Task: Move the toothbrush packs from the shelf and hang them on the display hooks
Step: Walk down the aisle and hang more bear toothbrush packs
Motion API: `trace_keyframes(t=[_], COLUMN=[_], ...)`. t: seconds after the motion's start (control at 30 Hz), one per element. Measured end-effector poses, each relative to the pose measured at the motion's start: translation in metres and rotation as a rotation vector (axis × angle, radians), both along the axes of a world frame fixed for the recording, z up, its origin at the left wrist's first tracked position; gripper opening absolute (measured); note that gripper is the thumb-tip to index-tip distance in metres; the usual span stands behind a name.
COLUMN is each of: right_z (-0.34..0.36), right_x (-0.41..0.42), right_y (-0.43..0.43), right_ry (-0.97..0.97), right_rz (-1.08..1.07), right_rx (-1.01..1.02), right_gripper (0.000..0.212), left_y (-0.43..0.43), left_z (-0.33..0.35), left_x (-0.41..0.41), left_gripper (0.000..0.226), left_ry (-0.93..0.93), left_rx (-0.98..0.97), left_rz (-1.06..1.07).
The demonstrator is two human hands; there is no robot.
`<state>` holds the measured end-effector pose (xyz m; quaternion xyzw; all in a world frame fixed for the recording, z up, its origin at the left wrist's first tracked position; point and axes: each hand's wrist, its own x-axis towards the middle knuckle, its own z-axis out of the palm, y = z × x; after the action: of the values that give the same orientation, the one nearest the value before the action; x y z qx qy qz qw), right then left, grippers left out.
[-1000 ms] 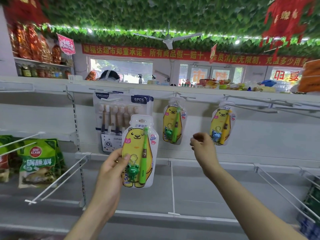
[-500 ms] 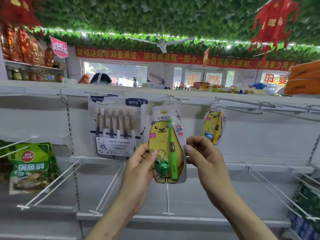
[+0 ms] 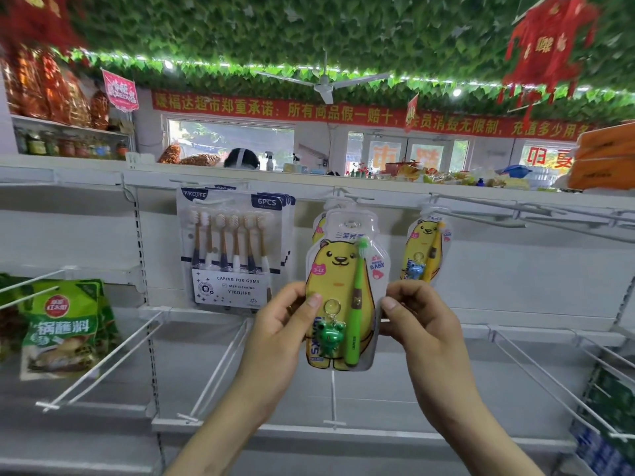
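Here, left hand (image 3: 281,331), right hand (image 3: 422,321), pinching upright toothbrush pack (image 3: 338,269)

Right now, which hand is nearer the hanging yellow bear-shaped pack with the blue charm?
Right. The right hand is just below-left of the blue-charm yellow bear pack; the left hand is farther left, beyond the green-toothbrush bear pack both hands pinch.

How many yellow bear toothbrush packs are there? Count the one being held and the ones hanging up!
Held bear pack: 1
Hanging bear packs, one half hidden behind it, one to its right: 2
Total: 3
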<state>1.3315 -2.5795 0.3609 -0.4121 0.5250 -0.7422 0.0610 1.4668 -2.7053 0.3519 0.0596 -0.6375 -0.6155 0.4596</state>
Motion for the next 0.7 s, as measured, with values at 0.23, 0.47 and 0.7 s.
trace_keyframes(t=[0.23, 0.47, 0.7], right_z=[0.008, 0.007, 0.005], right_x=[-0.001, -0.003, -0.004], right_y=[-0.006, -0.010, -0.010], right_ry=[-0.043, -0.061, -0.067], right_rz=[0.030, 0.037, 0.005], right_rx=[0.000, 0.012, -0.003], right_gripper=[0.010, 0.009, 0.007], left_y=[-0.006, -0.010, -0.012], left_z=[0.004, 0.005, 0.005], left_x=[-0.008, -0.010, -0.011], left_gripper=[0.017, 0.018, 0.017], left_ry=[-0.006, -0.022, -0.044], left_rx=[0.034, 0.007, -0.017], left_rz=[-0.002, 0.014, 0.037])
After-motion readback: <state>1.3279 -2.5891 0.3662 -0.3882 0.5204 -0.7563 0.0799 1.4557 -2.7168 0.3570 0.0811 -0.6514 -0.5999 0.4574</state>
